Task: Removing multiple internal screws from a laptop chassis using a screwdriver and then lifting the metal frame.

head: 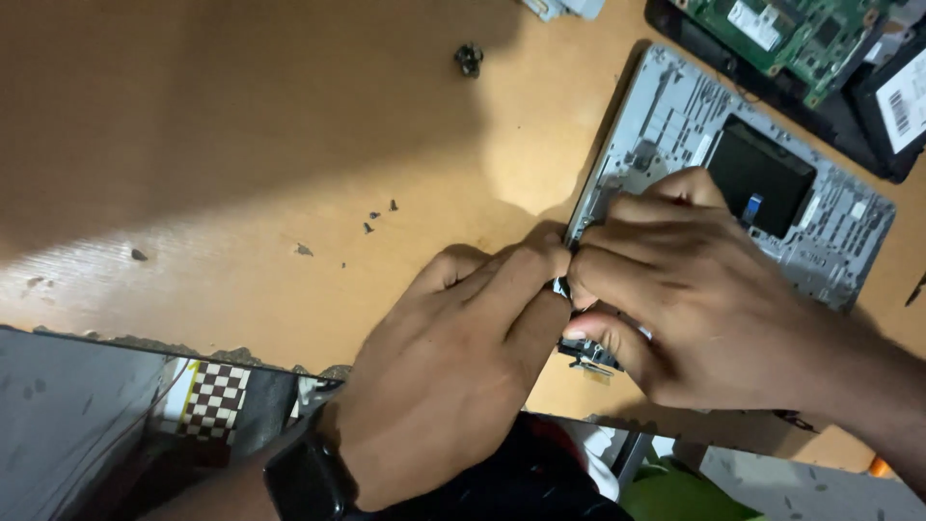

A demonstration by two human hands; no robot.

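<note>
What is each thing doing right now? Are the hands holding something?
Left hand: closed, pinching the corner of the grey laptop shell.
Right hand: closed, gripping the same corner.
Grey plastic laptop shell: opened up, insides showing, flat on the table.
Green circuit board: bare, lying uncovered.
Tiny dark screws: loose, scattered.
Orange wooden table: chipped along its near edge.

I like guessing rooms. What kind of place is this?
Probably a small repair bench for electronics. On the worn wooden table lie an opened grey laptop shell, a bare green circuit board and loose tiny screws. The left hand and right hand grip the shell's corner.
</note>
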